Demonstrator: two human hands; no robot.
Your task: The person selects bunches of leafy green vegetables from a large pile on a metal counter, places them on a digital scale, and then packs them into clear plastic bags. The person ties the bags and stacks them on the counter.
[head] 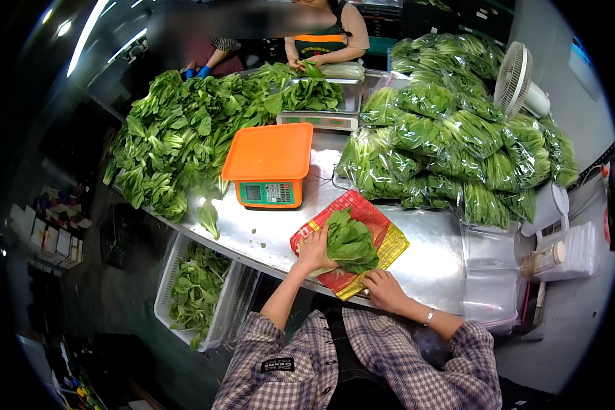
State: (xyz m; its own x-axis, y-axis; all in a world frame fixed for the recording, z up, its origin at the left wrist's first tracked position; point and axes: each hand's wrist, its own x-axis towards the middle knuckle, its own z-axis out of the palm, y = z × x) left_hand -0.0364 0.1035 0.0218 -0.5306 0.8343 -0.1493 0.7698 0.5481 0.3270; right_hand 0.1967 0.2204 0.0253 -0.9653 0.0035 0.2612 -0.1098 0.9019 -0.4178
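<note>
A bunch of leafy greens (351, 243) lies on a red and yellow printed bag (397, 246) at the near edge of the metal table (430, 256). My left hand (315, 251) grips the bunch at its left side, around the stem end. At the lower right of the bunch, my right hand (384, 289) rests by the bag's near edge, fingers bent; whether it pinches the bag cannot be told. Beyond the bag stands an orange digital scale (269, 154) with a bare pan. One loose leafy stalk (208, 218) lies left of the bag.
Loose greens (174, 138) are heaped at the left, bagged greens (441, 143) at the right beside a fan (515, 82). Clear plastic bags (492, 271) lie at the right end. A white crate (171, 287) of greens stands below left. Two co-workers are across the table, near a second scale (318, 121).
</note>
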